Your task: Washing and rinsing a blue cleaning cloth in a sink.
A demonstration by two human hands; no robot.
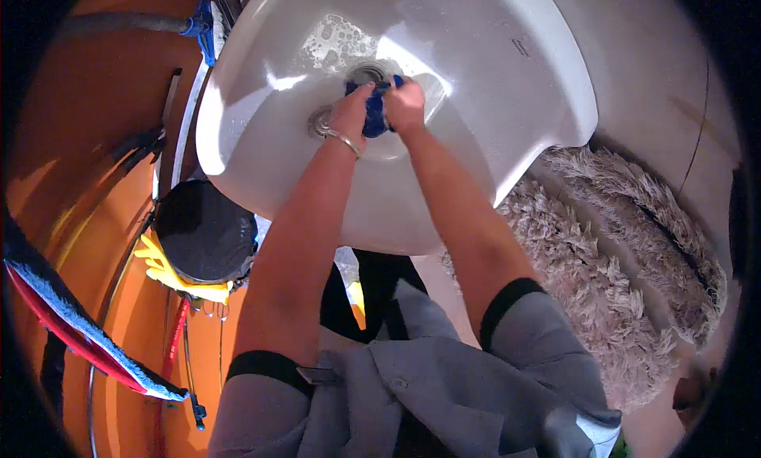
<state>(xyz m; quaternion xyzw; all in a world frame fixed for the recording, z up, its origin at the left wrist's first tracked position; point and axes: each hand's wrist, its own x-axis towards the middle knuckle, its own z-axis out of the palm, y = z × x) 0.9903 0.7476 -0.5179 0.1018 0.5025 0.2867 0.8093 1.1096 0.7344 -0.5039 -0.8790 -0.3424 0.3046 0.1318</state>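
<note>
Both of my hands grip a dark blue cloth (374,114) low in a white sink basin (416,220). My left hand (349,110), with a bracelet at its wrist, is closed on the cloth's left side. Opposite it, my right hand (405,104) is clenched on the right side, slightly blurred. A round metal fitting (320,122) shows beside my left wrist. Just beyond the cloth lies a ringed, drain-like circle (365,72), partly covered. Foamy water (333,41) spreads over the basin surface past it.
Shaggy grey-beige mop heads (594,267) are at the right, near the pale wall (654,53). To the left are a round black-covered object (205,229), yellow rubber gloves (178,276) and a blue-and-red flat mop pad (89,333), against an orange surface (131,392).
</note>
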